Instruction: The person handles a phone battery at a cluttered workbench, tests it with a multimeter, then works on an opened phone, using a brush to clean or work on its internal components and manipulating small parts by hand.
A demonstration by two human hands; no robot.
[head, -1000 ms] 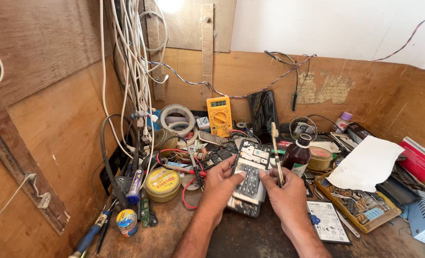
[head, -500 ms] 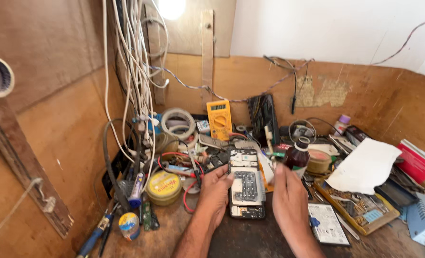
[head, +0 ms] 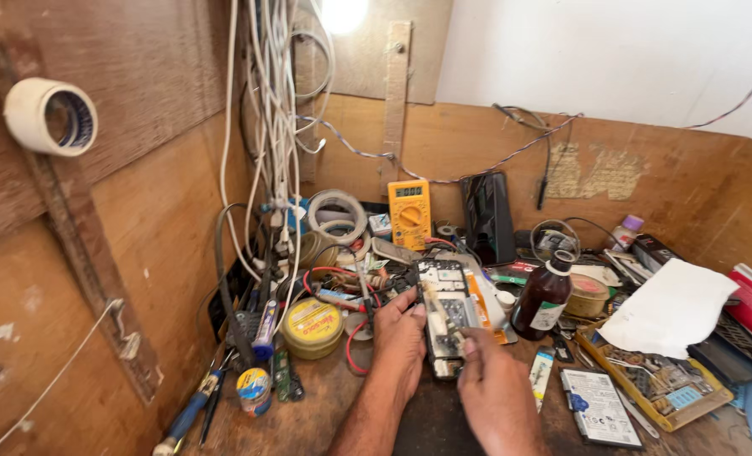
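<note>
An opened phone (head: 445,317) with its circuit board bare lies on the dark mat (head: 431,418) at the middle of the crowded bench, the left hand (head: 399,333) curled against its left edge and holding it steady. The right hand (head: 494,384) pinches a thin tool (head: 437,308) whose tip rests on the board. A yellow round tin (head: 312,325) sits left of the hands, a brown bottle (head: 543,295) just right of the phone, and a yellow meter (head: 409,213) stands against the back wall
</note>
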